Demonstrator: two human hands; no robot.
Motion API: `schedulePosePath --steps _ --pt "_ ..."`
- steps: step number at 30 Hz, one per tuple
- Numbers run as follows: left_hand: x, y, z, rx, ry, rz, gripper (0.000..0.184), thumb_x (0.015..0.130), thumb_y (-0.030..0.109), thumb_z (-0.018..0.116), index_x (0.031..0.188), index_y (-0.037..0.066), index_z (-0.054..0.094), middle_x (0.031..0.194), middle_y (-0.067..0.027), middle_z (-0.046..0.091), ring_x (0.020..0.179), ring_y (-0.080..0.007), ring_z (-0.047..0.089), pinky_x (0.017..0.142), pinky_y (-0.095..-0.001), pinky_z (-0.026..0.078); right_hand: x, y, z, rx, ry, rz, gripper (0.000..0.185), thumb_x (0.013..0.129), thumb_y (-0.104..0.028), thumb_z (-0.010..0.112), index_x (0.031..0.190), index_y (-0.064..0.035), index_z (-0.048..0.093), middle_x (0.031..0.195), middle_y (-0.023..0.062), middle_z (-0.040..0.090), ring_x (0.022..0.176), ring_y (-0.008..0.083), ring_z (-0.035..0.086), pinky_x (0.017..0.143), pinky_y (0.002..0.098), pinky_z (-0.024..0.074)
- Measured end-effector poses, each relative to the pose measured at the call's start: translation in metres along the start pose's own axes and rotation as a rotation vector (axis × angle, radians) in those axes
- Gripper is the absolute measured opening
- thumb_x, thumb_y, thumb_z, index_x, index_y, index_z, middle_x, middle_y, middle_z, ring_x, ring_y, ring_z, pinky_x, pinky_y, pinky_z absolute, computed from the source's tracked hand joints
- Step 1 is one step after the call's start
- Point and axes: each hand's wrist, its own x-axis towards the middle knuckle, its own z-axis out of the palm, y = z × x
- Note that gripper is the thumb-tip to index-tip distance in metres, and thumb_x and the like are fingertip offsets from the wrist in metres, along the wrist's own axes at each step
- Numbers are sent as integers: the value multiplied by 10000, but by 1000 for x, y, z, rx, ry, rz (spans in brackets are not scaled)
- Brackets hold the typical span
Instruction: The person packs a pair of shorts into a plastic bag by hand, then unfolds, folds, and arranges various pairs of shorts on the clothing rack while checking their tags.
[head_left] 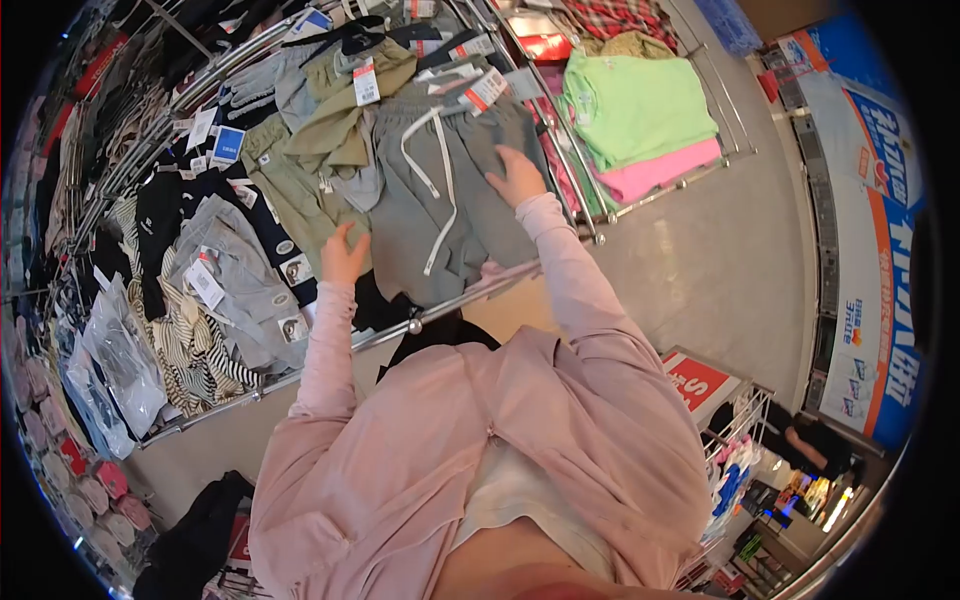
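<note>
Grey drawstring pants (400, 235) lie spread on the display rack, waistband toward the far side, with a white drawstring (448, 190) loose on top and a red-and-white tag (484, 90) at the waist. My right hand (517, 177) rests over their right side, fingers spread and slightly bent. My left hand (345, 253) is at their lower left edge, thumb and fingers apart; whether it touches the cloth I cannot tell. Olive-green garments (340, 105), one with a price tag (366, 82), lie just left of the grey pair.
Light grey shorts (225, 260) and a striped garment (195, 345) lie to the left. A neon-green folded garment (640, 108) tops a pink one (660, 175) on the right. The rack's metal rail (470, 298) runs before me. A red sign (692, 380) stands behind right.
</note>
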Motion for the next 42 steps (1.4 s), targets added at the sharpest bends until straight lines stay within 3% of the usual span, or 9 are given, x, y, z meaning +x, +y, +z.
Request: schedulePosePath --steps 6,10,15,20,24,32,36,38,42 --pt "129 52 -6 301 377 218 846 636 205 781 1362 143 351 1305 -173 453 1275 -339 334 1020 -409 306 83 -22 -28 -401 87 -451 845 677 -391 730 1386 -214 306 1400 131 319 1302 317 289 1054 448 254" --pt "182 76 -4 688 354 -37 936 640 302 778 1410 219 252 1280 -162 465 1286 -369 282 1017 -512 256 109 8 1 -424 -18 -128 855 693 -504 673 1406 -303 247 1451 88 252 1320 317 256 1060 494 210" --pt "244 -5 11 319 105 -246 644 682 335 712 1258 149 490 1159 -174 561 1114 -311 504 980 -496 310 124 28 14 -309 10 -177 841 704 -471 676 1406 -319 240 1465 89 224 1322 332 244 1054 516 204" --pt "149 -28 -84 -48 693 -90 361 725 89 612 1073 -2 584 997 -177 630 946 -320 600 845 -399 456 120 35 15 -247 18 -210 827 717 -437 679 1407 -312 240 1458 117 224 1313 346 250 1055 512 205" --pt "64 -5 -116 917 868 -1083 732 714 359 687 1315 100 360 1254 -192 455 1157 -394 435 847 -567 390 116 31 12 -275 31 -230 923 673 -392 739 1418 -261 210 1433 161 246 1304 354 258 1053 504 212" --pt "152 24 29 88 364 308 545 698 173 715 1191 55 516 1106 -160 578 1018 -319 546 891 -394 421 143 32 -4 173 23 189 867 463 -258 885 1154 29 449 1128 199 548 1038 339 544 887 343 436" --pt "211 58 76 -328 -67 60 685 622 201 789 1219 44 493 1152 -146 562 1094 -311 512 974 -364 376 137 21 -5 192 -123 188 450 485 -251 844 821 -54 619 1143 165 541 1054 341 528 886 379 419" --pt "226 58 84 115 107 63 886 512 266 854 1262 27 448 1179 -170 547 1127 -305 498 983 -351 375 113 11 -15 -216 117 -766 400 465 -150 792 805 -87 592 1212 160 493 1137 339 459 927 465 369" --pt "231 71 64 54 -116 -110 1080 397 331 892 1299 8 395 1211 -184 528 1098 -289 522 960 -342 402 103 15 -7 -83 65 -758 357 450 -95 740 767 -78 575 1235 159 468 1171 330 423 945 490 336"
